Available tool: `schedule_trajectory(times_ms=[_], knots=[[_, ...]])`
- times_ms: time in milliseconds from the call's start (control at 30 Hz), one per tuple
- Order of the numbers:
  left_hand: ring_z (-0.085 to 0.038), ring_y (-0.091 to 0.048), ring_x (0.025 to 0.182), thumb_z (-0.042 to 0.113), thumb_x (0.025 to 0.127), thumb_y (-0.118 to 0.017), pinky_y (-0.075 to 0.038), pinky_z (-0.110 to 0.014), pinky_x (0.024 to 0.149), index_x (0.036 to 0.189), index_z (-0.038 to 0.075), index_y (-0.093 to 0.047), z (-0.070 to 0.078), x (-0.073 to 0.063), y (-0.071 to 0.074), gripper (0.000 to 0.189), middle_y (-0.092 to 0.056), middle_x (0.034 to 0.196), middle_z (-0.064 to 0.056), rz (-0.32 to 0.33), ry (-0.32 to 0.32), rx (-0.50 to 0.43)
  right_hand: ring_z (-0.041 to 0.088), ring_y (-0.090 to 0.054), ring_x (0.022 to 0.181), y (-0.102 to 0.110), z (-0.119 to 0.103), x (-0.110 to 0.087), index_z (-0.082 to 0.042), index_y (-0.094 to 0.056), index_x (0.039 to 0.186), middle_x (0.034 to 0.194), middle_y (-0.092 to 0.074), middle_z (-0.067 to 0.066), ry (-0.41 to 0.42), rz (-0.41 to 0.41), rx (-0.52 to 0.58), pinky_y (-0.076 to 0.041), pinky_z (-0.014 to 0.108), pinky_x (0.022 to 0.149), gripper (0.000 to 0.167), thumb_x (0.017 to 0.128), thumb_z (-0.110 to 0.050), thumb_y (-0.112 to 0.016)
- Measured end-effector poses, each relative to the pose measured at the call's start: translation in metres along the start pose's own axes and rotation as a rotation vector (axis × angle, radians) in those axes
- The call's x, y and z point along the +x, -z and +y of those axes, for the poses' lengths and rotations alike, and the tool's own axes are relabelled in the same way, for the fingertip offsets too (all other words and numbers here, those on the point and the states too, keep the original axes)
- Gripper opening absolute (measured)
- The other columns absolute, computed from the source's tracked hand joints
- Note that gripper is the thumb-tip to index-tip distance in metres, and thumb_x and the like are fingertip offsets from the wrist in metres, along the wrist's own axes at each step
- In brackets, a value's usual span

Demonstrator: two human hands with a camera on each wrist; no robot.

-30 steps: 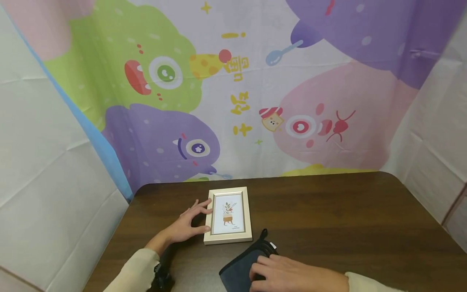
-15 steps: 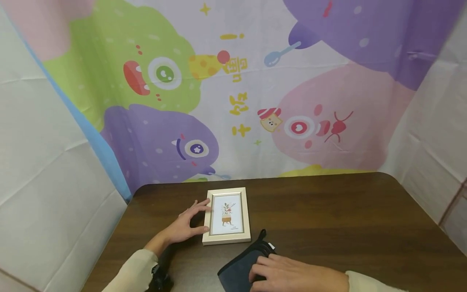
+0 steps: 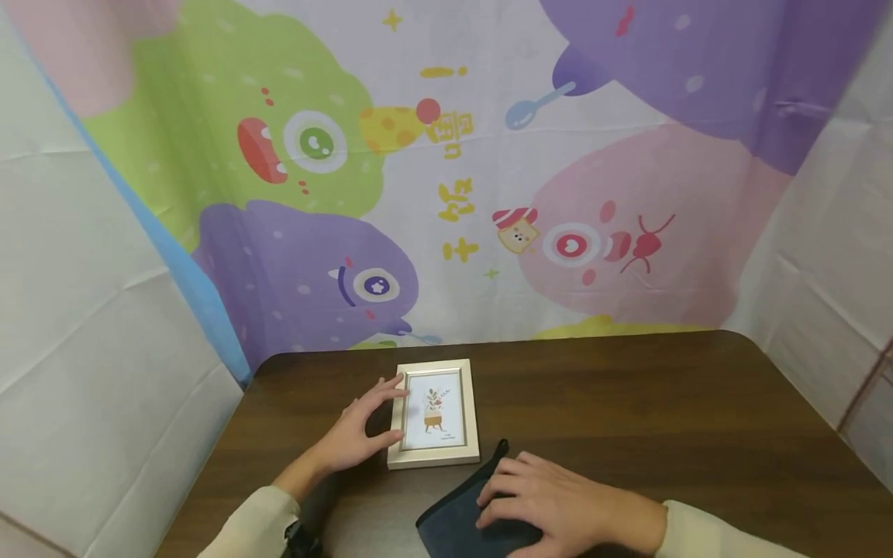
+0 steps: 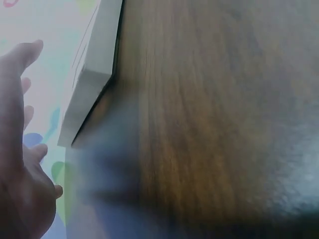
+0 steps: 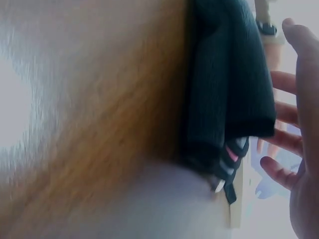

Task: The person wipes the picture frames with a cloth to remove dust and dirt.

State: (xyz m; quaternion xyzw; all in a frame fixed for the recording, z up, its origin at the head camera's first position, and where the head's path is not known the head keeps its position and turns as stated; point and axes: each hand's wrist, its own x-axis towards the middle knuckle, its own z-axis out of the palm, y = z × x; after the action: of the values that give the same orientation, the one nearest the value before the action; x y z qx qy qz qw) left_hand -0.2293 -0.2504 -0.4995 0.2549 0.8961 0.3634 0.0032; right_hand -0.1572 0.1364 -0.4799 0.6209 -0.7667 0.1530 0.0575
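Note:
A cream picture frame (image 3: 433, 457) lies face up on the table, showing a potted-plant print. My left hand (image 3: 356, 432) is spread at its left edge, fingertips over the border; whether they touch is unclear. The frame's pale side (image 4: 94, 69) and my left hand (image 4: 22, 164) also appear in the left wrist view. Nearer me lies a dark blue zip pouch (image 3: 453, 519) with a black loop. Over its right part my right hand (image 3: 551, 500) is spread, hiding much of it. In the right wrist view, loosely extended fingers of my right hand (image 5: 299, 114) are beside the folded-looking pouch (image 5: 239, 74).
The brown wooden table (image 3: 628, 403) reaches back to a cartoon-printed curtain (image 3: 474, 294). White panels (image 3: 98, 325) stand along the left and right sides. A black strap (image 3: 300, 535) is on my left wrist.
My right hand has lifted and spread its fingers, shifting up over the pouch and covering its white tag. My left fingers have shifted slightly at the picture frame, which stays in place.

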Motion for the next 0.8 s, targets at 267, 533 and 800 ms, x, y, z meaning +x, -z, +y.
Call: schedule_trajectory(times_ms=[267,533,800], knots=[[-0.062,-0.033,0.167,0.030,0.099,-0.083,-0.020,-0.100,0.117,0.153,0.011,-0.066,0.007,-0.013,0.000,0.060,-0.049,0.179,-0.015,0.019,-0.059,0.070,0.006,-0.062,0.123,-0.001,0.016,-0.008,-0.033,-0.074,0.134,0.137,-0.074,-0.012,0.007,0.054,-0.071,-0.046,0.021,0.095,0.036,0.109,-0.057,-0.068],[-0.055,-0.040,0.165,0.037,0.095,-0.086,-0.027,-0.097,0.116,0.147,0.018,-0.072,0.018,-0.027,-0.004,0.057,-0.058,0.173,-0.007,0.049,-0.135,0.176,0.009,-0.064,0.121,0.003,0.035,-0.012,-0.031,-0.075,0.132,0.136,-0.076,-0.008,-0.098,0.094,-0.039,-0.051,0.029,0.095,0.032,0.108,-0.052,-0.072],[-0.048,-0.046,0.164,0.036,0.093,-0.086,-0.035,-0.093,0.114,0.148,0.024,-0.071,0.033,-0.041,-0.018,0.058,-0.060,0.172,-0.001,0.025,-0.251,0.233,0.013,-0.067,0.119,0.001,0.059,-0.008,-0.026,-0.078,0.127,0.133,-0.078,-0.003,-0.160,0.158,-0.066,-0.056,0.036,0.095,0.029,0.107,-0.047,-0.076]])
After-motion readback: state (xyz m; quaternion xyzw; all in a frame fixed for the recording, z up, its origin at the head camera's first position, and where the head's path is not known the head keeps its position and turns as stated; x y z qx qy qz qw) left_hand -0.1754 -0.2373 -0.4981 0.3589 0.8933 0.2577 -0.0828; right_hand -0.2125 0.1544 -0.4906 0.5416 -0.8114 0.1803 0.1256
